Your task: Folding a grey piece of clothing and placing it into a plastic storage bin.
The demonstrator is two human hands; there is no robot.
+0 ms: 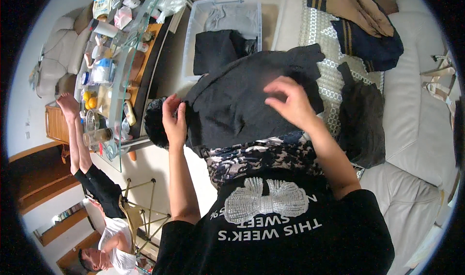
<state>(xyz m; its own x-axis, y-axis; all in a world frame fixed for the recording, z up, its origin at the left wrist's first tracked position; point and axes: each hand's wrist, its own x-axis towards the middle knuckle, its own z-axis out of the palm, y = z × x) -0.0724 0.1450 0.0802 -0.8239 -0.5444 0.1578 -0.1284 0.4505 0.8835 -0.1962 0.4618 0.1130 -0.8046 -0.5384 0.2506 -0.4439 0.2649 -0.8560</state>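
Observation:
A dark grey-black garment (pixel 232 100) lies spread over my lap, on patterned trousers or a skirt (pixel 261 155). My left hand (pixel 174 120) is at the garment's left edge, thumb and fingers apart with nothing visible between them. Just beside it is a fluffy black piece (pixel 155 122), perhaps fur trim; whether it joins the garment I cannot tell. Over the garment's right half hovers my right hand (pixel 292 102), slightly blurred, its fingers curved and parted from the thumb. Beyond the garment stands a clear plastic storage box (pixel 186 49) holding folded black cloth (pixel 216 51) and grey cloth (pixel 232 20).
At right, a light leather sofa (pixel 407 104) bears a woven mat (pixel 316 31), a dark garment (pixel 363 126) and a brown-and-navy striped garment (pixel 367 38). A glass-topped table (pixel 125 82) at left is crowded with bottles and jars. Another person (pixel 116 235) sits on a folding chair (pixel 132 217).

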